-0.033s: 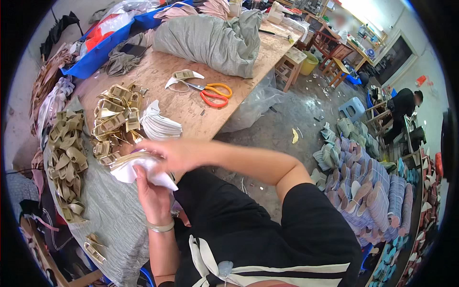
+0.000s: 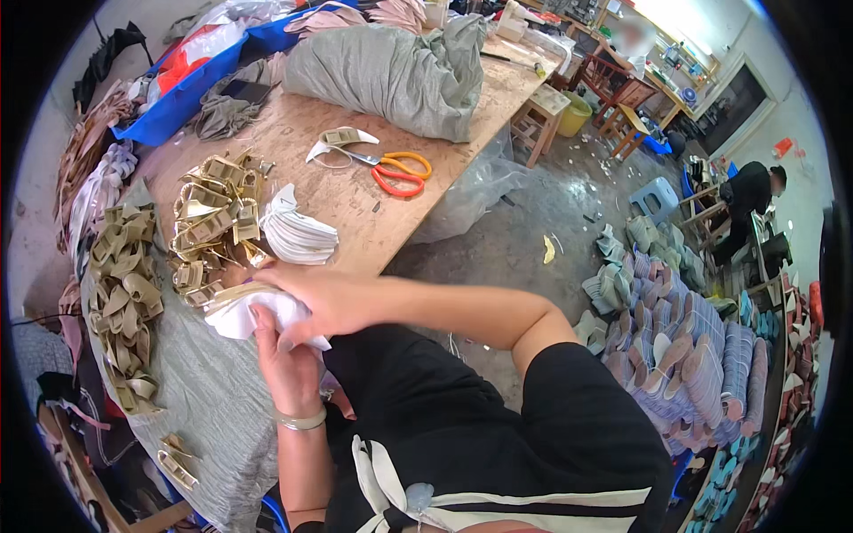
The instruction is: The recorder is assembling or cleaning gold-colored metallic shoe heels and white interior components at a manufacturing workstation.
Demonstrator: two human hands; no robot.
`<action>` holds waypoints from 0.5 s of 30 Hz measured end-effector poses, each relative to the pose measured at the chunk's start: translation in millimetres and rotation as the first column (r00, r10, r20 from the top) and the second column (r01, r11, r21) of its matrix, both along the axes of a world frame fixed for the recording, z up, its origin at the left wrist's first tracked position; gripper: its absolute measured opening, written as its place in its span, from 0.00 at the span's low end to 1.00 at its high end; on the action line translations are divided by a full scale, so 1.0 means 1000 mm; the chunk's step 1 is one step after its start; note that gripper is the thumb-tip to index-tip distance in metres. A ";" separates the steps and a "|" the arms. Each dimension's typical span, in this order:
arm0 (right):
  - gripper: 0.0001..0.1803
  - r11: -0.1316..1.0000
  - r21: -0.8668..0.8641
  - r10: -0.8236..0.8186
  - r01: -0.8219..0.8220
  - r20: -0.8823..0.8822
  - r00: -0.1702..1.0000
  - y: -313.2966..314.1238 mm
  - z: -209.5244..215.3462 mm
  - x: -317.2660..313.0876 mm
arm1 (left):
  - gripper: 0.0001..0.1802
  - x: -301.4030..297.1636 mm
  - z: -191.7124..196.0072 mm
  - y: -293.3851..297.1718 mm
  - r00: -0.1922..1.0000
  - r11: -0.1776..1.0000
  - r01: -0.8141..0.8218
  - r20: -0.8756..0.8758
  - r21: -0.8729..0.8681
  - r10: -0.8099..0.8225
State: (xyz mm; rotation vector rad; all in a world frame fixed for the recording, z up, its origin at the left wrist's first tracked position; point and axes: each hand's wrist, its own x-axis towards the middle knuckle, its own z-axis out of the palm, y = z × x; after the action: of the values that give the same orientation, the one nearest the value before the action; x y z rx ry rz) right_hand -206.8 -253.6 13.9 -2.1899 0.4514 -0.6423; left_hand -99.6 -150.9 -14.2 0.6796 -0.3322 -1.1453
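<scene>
**Shoe-part piles growing, one white piece in hand**

Wooden surface (image 2: 355,200) is carrying the bulk of the work: a large heap of gold strap pieces (image 2: 209,235) is sitting beside a smaller fanned stack of white liners (image 2: 298,235), so much looks handled already, though how much remains is hard to judge. Orange scissors (image 2: 395,171) are lying untouched farther off. Both hands are closing on a white piece (image 2: 244,315) at the near edge: left hand (image 2: 284,355) gripping from below, right hand (image 2: 311,298) pressing over it.
</scene>
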 end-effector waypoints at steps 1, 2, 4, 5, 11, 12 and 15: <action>0.36 0.998 0.062 0.026 -0.030 0.066 0.997 0.018 -0.006 0.004 | 0.25 0.003 -0.006 0.001 1.000 1.000 0.000 0.003 0.014 0.000; 0.36 0.996 0.078 0.032 -0.038 0.070 0.997 0.020 -0.010 0.005 | 0.24 0.007 -0.015 0.002 0.998 1.000 0.008 0.066 0.018 -0.009; 0.35 0.963 0.253 0.015 -0.094 0.299 0.954 0.033 -0.020 0.003 | 0.32 0.014 -0.019 0.013 0.981 0.996 0.039 0.186 0.080 -0.054; 0.35 0.951 0.290 0.018 -0.111 0.305 0.952 0.037 -0.024 -0.001 | 0.32 0.016 -0.022 0.017 0.981 0.993 0.024 0.190 0.118 -0.046; 0.30 0.353 0.836 0.079 -0.420 0.421 0.904 0.053 -0.036 0.002 | 0.53 0.013 -0.013 0.026 0.927 0.949 0.257 0.324 -0.182 -0.189; 0.31 0.402 0.829 0.143 -0.390 0.364 0.921 0.052 -0.039 0.006 | 0.52 0.011 -0.013 0.028 0.936 0.933 0.287 0.272 -0.218 -0.225; 0.34 0.556 0.757 0.290 -0.343 0.210 0.934 0.053 -0.042 0.013 | 0.50 0.009 -0.024 0.036 0.975 0.972 0.197 0.128 -0.126 -0.181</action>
State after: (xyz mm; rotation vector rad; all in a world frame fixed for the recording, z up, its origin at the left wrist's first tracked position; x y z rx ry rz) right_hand -194.1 -200.3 -28.1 -1.3272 0.2169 -0.2192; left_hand -90.4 -115.4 -38.0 0.6027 -0.5795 -1.2533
